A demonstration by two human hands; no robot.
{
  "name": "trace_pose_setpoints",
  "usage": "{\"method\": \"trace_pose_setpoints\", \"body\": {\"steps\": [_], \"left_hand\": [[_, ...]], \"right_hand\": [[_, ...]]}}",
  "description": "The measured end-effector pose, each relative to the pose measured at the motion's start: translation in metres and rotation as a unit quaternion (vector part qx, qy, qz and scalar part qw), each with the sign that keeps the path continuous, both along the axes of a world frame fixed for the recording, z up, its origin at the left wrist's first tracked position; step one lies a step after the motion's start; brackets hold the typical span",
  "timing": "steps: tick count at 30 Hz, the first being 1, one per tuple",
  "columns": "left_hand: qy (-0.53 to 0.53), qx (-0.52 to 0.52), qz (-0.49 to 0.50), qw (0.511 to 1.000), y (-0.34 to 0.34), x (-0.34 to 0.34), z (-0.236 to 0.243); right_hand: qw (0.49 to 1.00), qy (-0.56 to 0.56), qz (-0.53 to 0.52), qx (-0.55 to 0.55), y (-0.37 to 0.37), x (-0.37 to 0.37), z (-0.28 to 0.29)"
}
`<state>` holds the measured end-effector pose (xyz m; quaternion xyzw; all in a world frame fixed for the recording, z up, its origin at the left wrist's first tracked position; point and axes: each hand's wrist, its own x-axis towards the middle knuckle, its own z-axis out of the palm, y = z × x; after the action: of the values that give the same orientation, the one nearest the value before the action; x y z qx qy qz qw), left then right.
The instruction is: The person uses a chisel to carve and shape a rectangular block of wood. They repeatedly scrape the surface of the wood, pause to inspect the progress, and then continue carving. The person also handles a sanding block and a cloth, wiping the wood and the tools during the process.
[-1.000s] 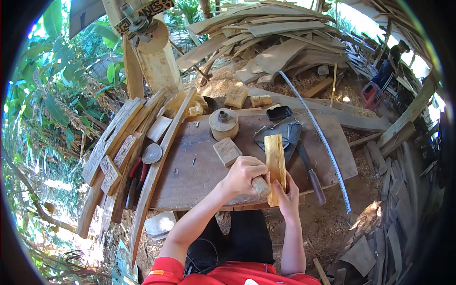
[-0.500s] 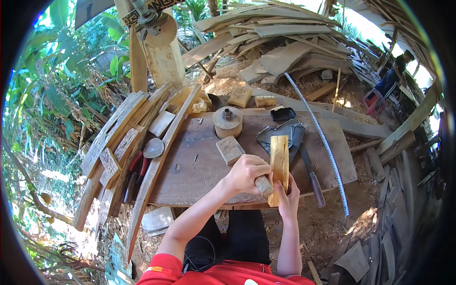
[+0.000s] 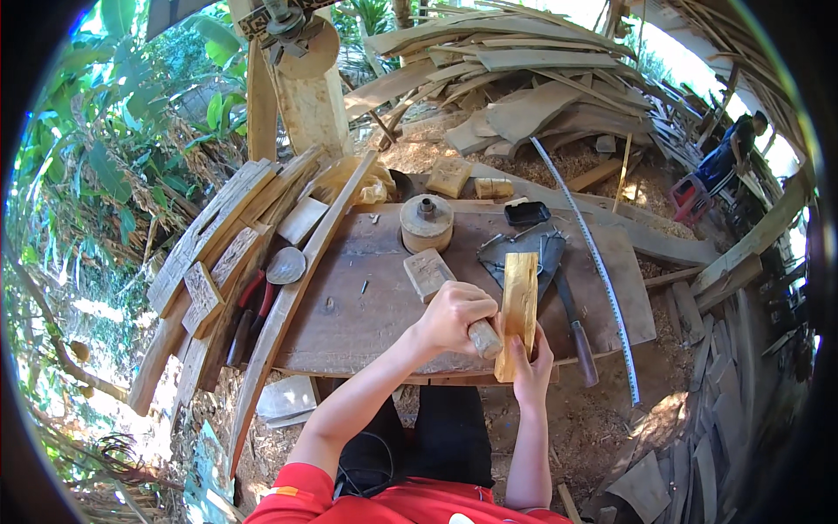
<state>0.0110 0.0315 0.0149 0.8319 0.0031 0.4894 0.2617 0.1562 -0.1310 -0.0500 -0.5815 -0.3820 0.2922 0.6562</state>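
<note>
My left hand (image 3: pixel 456 316) is closed around a round wooden tool handle (image 3: pixel 484 339), its butt end pointing toward me; the working end is hidden behind my hand and the wood. In my right hand (image 3: pixel 532 367) is a long yellowish wooden block (image 3: pixel 519 297), held upright near its lower end, with a slot or crack along its right side. The handle sits close against the block's left side. Beyond the block lies a dark grey cloth or pouch (image 3: pixel 496 253) with thin metal pieces on it. A long knife (image 3: pixel 580 339) with a brown handle rests to the right.
On the brown workbench (image 3: pixel 332 306) stand a round wooden pot-like piece (image 3: pixel 426 229), a small flat block (image 3: pixel 428 272) and a black tray (image 3: pixel 527 213). Boards and red-handled pliers (image 3: pixel 259 293) lie left. A white measuring strip (image 3: pixel 594 253) curves right. Planks (image 3: pixel 541 113) pile behind; a person (image 3: pixel 738 148) is far right.
The view has shifted slightly, so the bench things appear a little lower and to the right. Both hands keep their grip on the handle and the block, nearly in the same pose.
</note>
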Motion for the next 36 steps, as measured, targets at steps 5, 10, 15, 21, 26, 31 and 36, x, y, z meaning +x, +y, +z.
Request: {"method": "trace_pose_setpoints", "body": {"steps": [5, 10, 15, 21, 26, 31, 36], "left_hand": [[-0.039, -0.06, 0.015, 0.997, 0.005, 0.003, 0.019], [-0.012, -0.121, 0.049, 0.991, 0.013, 0.004, 0.023], [-0.015, -0.121, 0.05, 0.991, 0.017, -0.002, 0.027], [-0.044, -0.115, 0.069, 0.99, 0.017, -0.007, 0.027], [-0.087, -0.107, 0.091, 0.986, 0.02, -0.012, 0.024], [-0.075, -0.087, 0.068, 0.991, 0.014, -0.007, 0.015], [-0.067, -0.089, 0.071, 0.991, 0.005, -0.014, 0.013]], "right_hand": [[0.999, 0.032, 0.006, -0.014, -0.002, 0.003, -0.008], [0.996, -0.079, -0.035, 0.015, -0.004, -0.001, 0.006], [0.92, -0.29, -0.2, 0.17, -0.045, -0.008, 0.059], [0.886, -0.419, -0.108, 0.169, -0.059, -0.023, 0.067], [0.907, -0.392, -0.083, 0.128, -0.084, -0.026, 0.069], [0.858, -0.487, -0.102, 0.124, -0.051, -0.032, 0.082], [0.923, -0.298, -0.151, 0.19, -0.084, -0.04, 0.045]]}}
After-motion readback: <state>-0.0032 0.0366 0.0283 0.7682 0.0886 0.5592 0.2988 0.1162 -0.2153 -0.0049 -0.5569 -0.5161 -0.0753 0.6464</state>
